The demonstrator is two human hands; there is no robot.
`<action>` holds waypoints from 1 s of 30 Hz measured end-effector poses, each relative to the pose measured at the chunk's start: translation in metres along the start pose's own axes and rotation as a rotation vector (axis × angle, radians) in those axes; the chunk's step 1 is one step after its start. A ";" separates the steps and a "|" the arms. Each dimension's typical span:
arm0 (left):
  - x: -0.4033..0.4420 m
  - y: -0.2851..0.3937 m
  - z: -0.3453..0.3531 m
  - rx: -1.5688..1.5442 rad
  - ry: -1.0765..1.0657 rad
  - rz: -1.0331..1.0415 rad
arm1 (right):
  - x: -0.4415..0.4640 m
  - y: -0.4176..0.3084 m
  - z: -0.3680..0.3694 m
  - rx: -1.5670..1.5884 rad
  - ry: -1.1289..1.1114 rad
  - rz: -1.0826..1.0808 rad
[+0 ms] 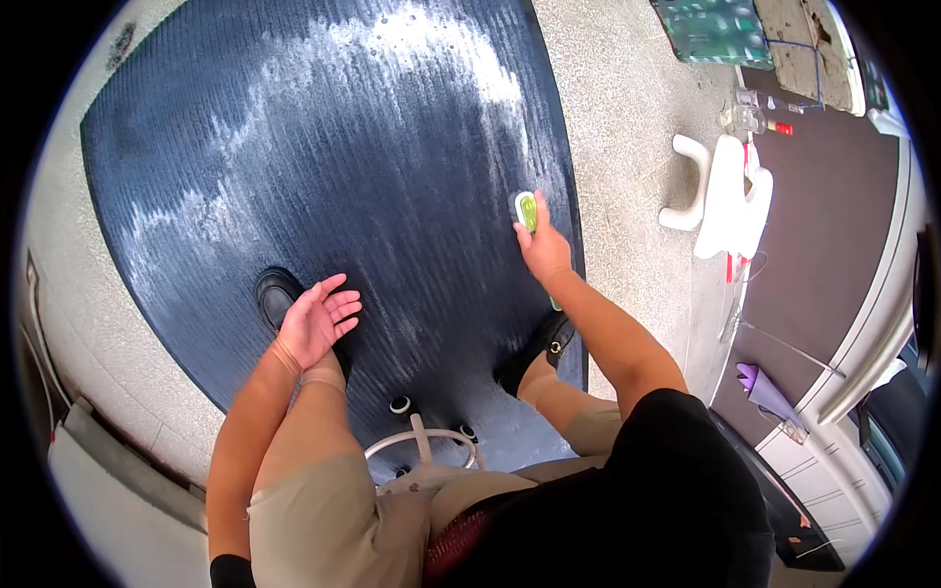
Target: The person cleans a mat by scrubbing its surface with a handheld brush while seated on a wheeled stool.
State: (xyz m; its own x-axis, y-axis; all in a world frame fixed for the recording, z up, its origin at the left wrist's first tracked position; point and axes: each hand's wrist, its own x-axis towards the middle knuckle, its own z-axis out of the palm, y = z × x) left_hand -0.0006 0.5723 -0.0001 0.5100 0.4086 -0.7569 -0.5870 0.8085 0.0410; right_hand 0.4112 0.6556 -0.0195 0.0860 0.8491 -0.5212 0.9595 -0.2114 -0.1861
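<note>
A dark ribbed mat lies on the floor under my feet. White suds spread in an arc over its far part and down toward its left edge. Near the mat's right edge, my right hand is closed around a green and white scrub brush; its underside is hidden against the mat. My left hand is held over my left knee, palm up with fingers apart, and nothing lies in it. A black shoe shows just beyond it.
I sit on a wheeled stool whose ring and casters show between my legs. To the right are a white plastic object, a bottle with a red cap and a purple wrapped bundle. A green box stands at the far right.
</note>
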 end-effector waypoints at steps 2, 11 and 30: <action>-0.006 0.000 0.000 -0.039 0.001 0.011 | -0.040 0.046 0.013 0.001 -0.010 -0.034; -0.001 -0.002 0.002 -0.007 0.014 0.009 | 0.142 -0.085 -0.075 -0.033 0.099 0.072; 0.000 -0.003 0.000 -0.010 0.021 -0.005 | 0.150 -0.050 -0.081 -0.045 0.149 0.113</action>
State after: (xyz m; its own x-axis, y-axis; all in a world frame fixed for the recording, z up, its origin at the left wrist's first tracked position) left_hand 0.0015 0.5700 -0.0002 0.4996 0.3957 -0.7706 -0.5911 0.8060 0.0307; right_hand 0.3980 0.8329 -0.0210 0.2292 0.8843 -0.4068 0.9524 -0.2901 -0.0942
